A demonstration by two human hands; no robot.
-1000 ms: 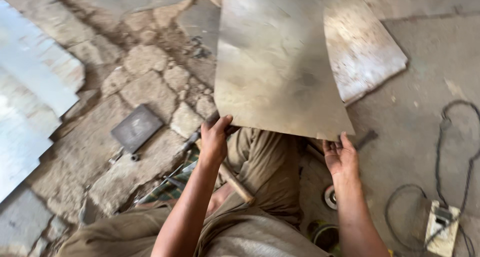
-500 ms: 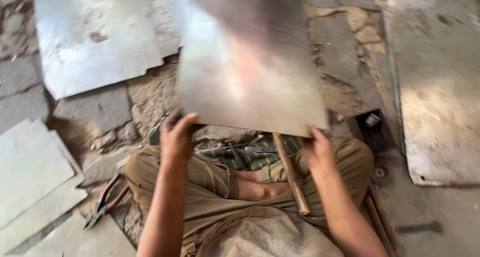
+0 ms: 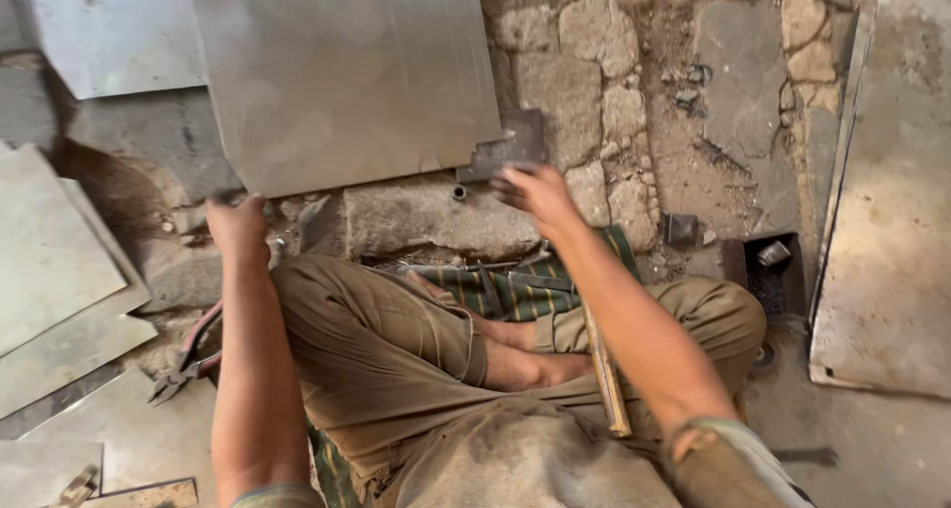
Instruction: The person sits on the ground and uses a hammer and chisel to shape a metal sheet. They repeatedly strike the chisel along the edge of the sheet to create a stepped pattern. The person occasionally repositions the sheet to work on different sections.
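both arms reach forward; left hand [image 3: 238, 226] grips the near left corner of the metal sheet [image 3: 342, 72], right hand [image 3: 535, 193] blurred, fingers curled at its near right corner

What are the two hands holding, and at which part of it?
Both hold the metal sheet by its near edge: the left hand at the near-left corner, the right hand by the near-right corner, though blurred.

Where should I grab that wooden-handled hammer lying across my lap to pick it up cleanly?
Grip the wooden handle near its lower, free end, coming from above with the right hand. It lies nearly straight along the right thigh, that stretch is bare, and its upper end is hidden behind the forearm.
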